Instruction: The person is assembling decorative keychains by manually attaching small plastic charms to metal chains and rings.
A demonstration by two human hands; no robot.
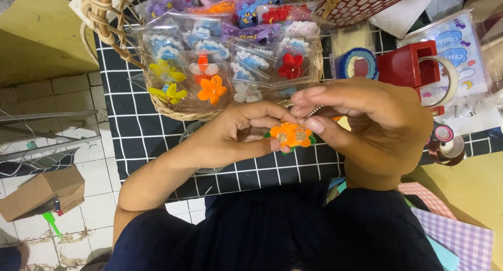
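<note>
My left hand [230,137] pinches a small orange fuzzy flower ornament [291,135] with green leaves, held over the black grid-patterned tablecloth [139,129]. My right hand [367,119] meets it from the right, thumb and fingertips closed on a thin silvery chain or pin [313,112] at the flower's top. Just beyond both hands sits a wicker basket [105,19] full of clear packets with small fuzzy flowers in orange, yellow, red, blue and white.
A red tape dispenser [408,67] with a tape roll stands at the right, a round blue ring [356,61] beside it. Small tape rolls [445,140] lie farther right. Checked fabric [456,234] lies bottom right. A cardboard box [42,190] rests on the tiled floor at left.
</note>
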